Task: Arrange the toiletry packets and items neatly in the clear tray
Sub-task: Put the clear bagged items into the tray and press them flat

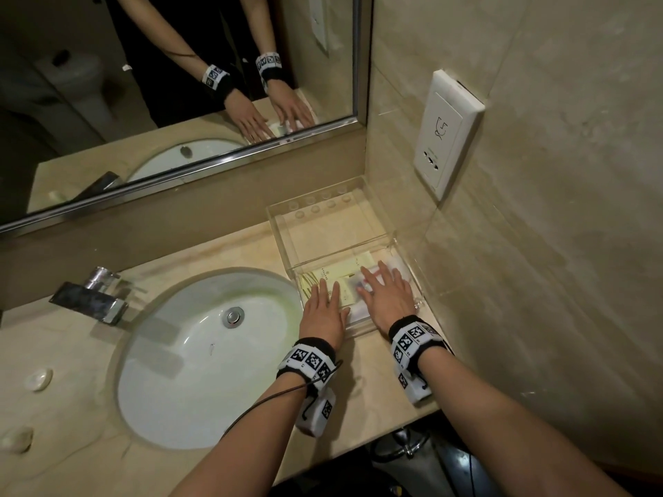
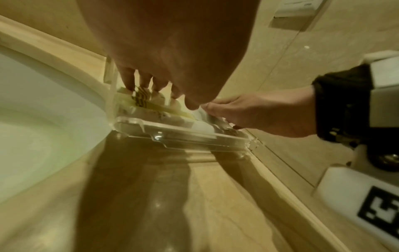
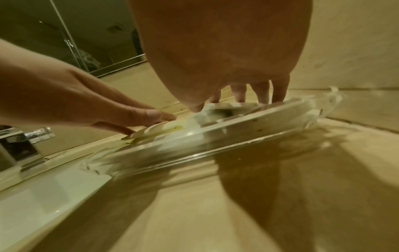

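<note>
A clear tray (image 1: 287, 242) sits on the counter in the corner, right of the basin. Its near part holds pale yellow and white toiletry packets (image 1: 346, 272). My left hand (image 1: 324, 303) lies flat on the yellow packets (image 2: 142, 97) with straight fingers. Beside it, my right hand (image 1: 385, 286) rests flat with spread fingers on the white packets (image 3: 218, 109). The tray's near wall (image 2: 183, 134) shows from both wrists (image 3: 194, 141). The far part of the tray holds nothing that I can see.
A white basin (image 1: 201, 353) with a chrome tap (image 1: 91, 294) lies left of the tray. A mirror (image 1: 161, 84) runs along the back wall. A wall socket (image 1: 445, 138) hangs above the tray on the right. Two small white items (image 1: 37, 380) lie at the counter's left.
</note>
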The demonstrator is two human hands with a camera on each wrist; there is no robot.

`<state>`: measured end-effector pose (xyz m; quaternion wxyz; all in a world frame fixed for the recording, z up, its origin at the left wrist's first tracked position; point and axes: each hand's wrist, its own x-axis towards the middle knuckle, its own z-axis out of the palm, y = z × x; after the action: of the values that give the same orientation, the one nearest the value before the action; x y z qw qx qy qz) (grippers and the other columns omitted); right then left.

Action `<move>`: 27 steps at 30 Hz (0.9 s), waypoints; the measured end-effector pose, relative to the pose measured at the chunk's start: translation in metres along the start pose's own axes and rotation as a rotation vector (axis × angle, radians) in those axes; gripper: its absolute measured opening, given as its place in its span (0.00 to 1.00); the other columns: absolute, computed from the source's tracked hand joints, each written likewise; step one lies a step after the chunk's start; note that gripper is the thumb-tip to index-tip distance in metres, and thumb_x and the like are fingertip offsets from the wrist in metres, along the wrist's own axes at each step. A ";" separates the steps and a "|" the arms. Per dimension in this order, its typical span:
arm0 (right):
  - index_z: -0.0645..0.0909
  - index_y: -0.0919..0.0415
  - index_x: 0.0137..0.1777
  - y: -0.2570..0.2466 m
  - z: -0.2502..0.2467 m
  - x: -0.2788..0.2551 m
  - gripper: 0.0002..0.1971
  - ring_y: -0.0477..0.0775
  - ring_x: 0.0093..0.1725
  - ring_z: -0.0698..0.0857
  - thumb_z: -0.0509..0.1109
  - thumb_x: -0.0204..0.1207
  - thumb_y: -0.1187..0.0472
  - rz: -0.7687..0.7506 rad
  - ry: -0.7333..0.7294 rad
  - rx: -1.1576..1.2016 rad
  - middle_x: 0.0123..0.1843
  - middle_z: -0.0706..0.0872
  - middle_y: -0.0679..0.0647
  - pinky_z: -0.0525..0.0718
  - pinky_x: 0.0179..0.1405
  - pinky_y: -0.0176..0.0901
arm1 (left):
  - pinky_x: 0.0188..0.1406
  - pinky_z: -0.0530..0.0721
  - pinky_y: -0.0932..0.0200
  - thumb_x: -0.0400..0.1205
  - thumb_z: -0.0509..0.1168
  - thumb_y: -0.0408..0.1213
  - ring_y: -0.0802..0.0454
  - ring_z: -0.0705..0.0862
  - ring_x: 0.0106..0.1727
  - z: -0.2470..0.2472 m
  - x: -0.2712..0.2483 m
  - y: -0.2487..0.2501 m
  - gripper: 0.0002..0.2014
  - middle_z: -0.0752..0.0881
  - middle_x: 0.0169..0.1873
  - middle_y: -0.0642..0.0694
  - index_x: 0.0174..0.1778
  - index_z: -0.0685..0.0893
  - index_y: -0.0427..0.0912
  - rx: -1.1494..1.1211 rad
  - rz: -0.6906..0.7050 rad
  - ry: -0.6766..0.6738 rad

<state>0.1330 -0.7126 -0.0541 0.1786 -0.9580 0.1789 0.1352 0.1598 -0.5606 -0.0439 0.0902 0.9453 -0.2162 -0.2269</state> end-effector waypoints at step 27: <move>0.79 0.58 0.62 -0.139 -0.005 -0.038 0.18 0.53 0.56 0.83 0.58 0.86 0.46 -0.332 0.210 0.494 0.56 0.85 0.54 0.81 0.58 0.48 | 0.51 0.85 0.51 0.84 0.60 0.42 0.52 0.84 0.44 -0.059 -0.085 -0.123 0.10 0.87 0.46 0.48 0.53 0.83 0.42 -0.622 -0.285 0.404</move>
<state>0.1542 -0.5820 0.0030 0.4060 -0.9106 0.0647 -0.0428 0.1643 -0.4084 0.0085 0.3807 0.9190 0.0183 -0.1012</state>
